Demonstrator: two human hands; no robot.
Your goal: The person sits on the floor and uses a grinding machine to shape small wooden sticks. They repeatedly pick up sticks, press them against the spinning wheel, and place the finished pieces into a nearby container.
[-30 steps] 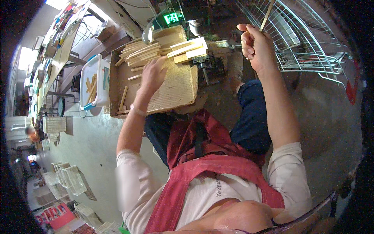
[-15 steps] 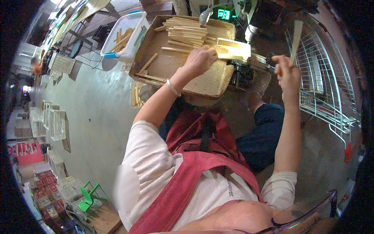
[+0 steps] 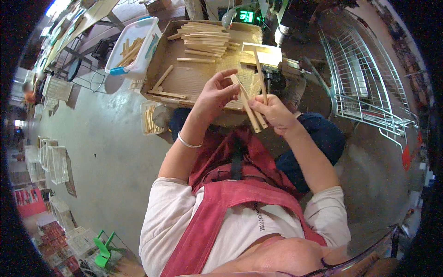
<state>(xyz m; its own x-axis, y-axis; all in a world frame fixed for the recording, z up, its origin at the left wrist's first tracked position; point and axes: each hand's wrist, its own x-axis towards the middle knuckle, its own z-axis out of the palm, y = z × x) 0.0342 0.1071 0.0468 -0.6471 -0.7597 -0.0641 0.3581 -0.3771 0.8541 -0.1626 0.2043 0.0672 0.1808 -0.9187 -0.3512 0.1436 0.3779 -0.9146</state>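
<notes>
My right hand grips several pale, narrow wooden sticks over the front edge of a cardboard tray; one stick angles up toward the back. Beside their upper ends is my left hand, fingers curved and apart; whether a fingertip touches the wood I cannot tell. In the tray lie a pile of similar sticks and loose pieces along its left side. At its right, light wooden boards rest on a dark metal device.
A white tub of wooden pieces stands left of the tray, a smaller box of sticks below it. A lamp is behind, a wire rack at the right. Plastic crates and a green chair are at the left.
My right hand has come down and inward from the raised upper right, now showing several sticks in its grip. My left hand moved from over the tray to beside those sticks.
</notes>
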